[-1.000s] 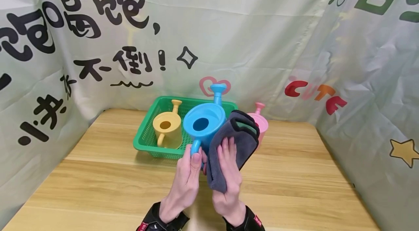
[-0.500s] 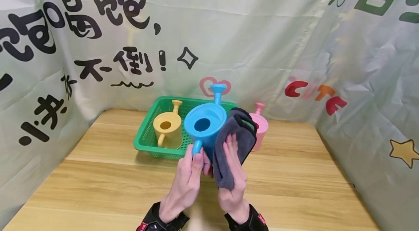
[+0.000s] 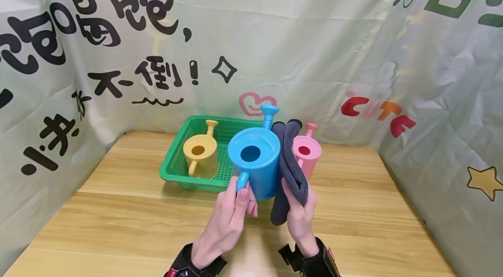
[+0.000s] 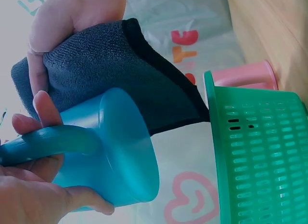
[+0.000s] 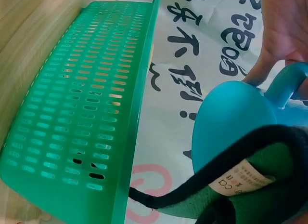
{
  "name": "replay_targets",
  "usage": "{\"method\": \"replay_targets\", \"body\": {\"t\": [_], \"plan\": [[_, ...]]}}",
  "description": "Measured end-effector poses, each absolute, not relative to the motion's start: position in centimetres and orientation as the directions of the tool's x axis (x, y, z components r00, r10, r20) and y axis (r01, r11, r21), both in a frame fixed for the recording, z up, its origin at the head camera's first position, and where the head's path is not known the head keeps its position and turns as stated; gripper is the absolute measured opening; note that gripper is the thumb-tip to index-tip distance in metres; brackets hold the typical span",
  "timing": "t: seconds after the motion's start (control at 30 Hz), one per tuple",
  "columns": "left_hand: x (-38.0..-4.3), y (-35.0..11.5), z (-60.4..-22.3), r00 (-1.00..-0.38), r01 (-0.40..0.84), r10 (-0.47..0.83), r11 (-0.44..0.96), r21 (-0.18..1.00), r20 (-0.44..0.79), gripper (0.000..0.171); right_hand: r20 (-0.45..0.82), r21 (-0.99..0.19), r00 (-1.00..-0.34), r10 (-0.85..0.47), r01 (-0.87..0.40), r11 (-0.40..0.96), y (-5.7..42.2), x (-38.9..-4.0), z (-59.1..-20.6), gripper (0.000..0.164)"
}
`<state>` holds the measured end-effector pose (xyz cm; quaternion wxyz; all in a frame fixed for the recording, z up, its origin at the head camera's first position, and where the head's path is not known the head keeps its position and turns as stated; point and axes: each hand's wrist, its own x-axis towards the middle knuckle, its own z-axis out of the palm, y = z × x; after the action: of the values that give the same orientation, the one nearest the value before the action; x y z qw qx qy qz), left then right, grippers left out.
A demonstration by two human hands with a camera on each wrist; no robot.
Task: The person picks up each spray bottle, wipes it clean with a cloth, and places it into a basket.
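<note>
My left hand (image 3: 225,222) grips the handle of a blue toy watering can (image 3: 265,179), raised over the table in front of the basket. Its top opening and upright spout show in the head view. Along the can's right side, my right hand (image 3: 301,216) holds a folded dark grey cloth (image 3: 294,170) with black edging. In the left wrist view the cloth (image 4: 96,65) lies along the can's wall, with right-hand fingers (image 4: 38,74) over it. The right wrist view shows the cloth's green face and a white label (image 5: 240,179).
A green perforated basket (image 3: 172,176) stands behind the can on the wooden table (image 3: 118,224). Inside it sits a yellow watering can (image 3: 207,165). To the basket's right, a pink watering can (image 3: 310,163) stands on the table, partly behind the cloth. Printed curtains (image 3: 314,50) enclose the back and sides.
My right hand has turned from lying flat against the cloth to gripping it from the right, and the cloth now stands narrower and upright. The blue can has shifted slightly right and down.
</note>
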<state>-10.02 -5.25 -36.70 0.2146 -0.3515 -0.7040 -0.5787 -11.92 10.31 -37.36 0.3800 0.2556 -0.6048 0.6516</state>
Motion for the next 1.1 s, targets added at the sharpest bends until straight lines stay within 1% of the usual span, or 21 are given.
{"method": "replay_targets", "body": {"t": [0.07, 0.17, 0.23, 0.37, 0.47, 0.53, 0.7, 0.8, 0.93, 1.0, 1.1], "plan": [[-10.0, -5.3, -36.7, -0.658, 0.746, 0.247, 0.083, 0.661, 0.711, 0.018, 0.795, -0.592, -0.575, 0.195, -0.805, 0.039, 10.2, -11.9, -37.4, 0.058], [-10.0, -5.3, -36.7, -0.649, 0.754, 0.242, 0.082, 0.652, 0.721, 0.019, 0.833, -0.542, -0.521, 0.187, -0.836, 0.085, 9.8, -11.9, -37.5, 0.061], [-10.0, -5.3, -36.7, -0.646, 0.758, 0.236, 0.082, 0.647, 0.726, 0.019, 0.876, -0.475, -0.454, 0.164, -0.872, 0.118, 9.4, -12.0, -37.7, 0.058], [-10.1, -5.3, -36.6, -0.647, 0.757, 0.219, 0.075, 0.649, 0.73, 0.019, 0.944, -0.325, -0.306, 0.12, -0.926, 0.194, 8.5, -12.5, -38.2, 0.046], [-10.1, -5.4, -36.6, -0.653, 0.753, 0.203, 0.071, 0.654, 0.73, 0.02, 0.972, -0.23, -0.208, 0.106, -0.934, 0.274, 7.8, -12.7, -38.8, 0.045], [-10.2, -5.4, -36.6, -0.652, 0.756, 0.188, 0.084, 0.649, 0.735, 0.019, 0.984, -0.174, -0.152, 0.092, -0.934, 0.314, 7.4, -12.7, -39.1, 0.045], [-10.3, -5.5, -36.7, -0.648, 0.762, 0.148, 0.125, 0.635, 0.748, 0.018, 0.997, -0.075, -0.06, 0.054, -0.929, 0.362, 6.6, -12.5, -39.6, 0.045], [-10.4, -5.6, -36.7, -0.647, 0.762, 0.14, 0.125, 0.635, 0.749, 0.018, 0.998, -0.054, -0.042, 0.04, -0.933, 0.357, 6.6, -12.5, -39.7, 0.045], [-10.3, -5.6, -36.6, -0.646, 0.763, 0.141, 0.134, 0.632, 0.75, 0.018, 0.998, -0.062, -0.054, 0.034, -0.938, 0.341, 6.8, -12.6, -39.5, 0.047], [-10.3, -5.7, -36.5, -0.647, 0.762, 0.145, 0.122, 0.636, 0.748, 0.019, 0.996, -0.084, -0.078, 0.032, -0.944, 0.319, 7.0, -12.6, -39.3, 0.047], [-10.3, -5.7, -36.4, -0.647, 0.761, 0.152, 0.084, 0.643, 0.747, 0.02, 0.99, -0.142, -0.139, 0.032, -0.958, 0.25, 7.5, -12.6, -38.9, 0.048]]}}
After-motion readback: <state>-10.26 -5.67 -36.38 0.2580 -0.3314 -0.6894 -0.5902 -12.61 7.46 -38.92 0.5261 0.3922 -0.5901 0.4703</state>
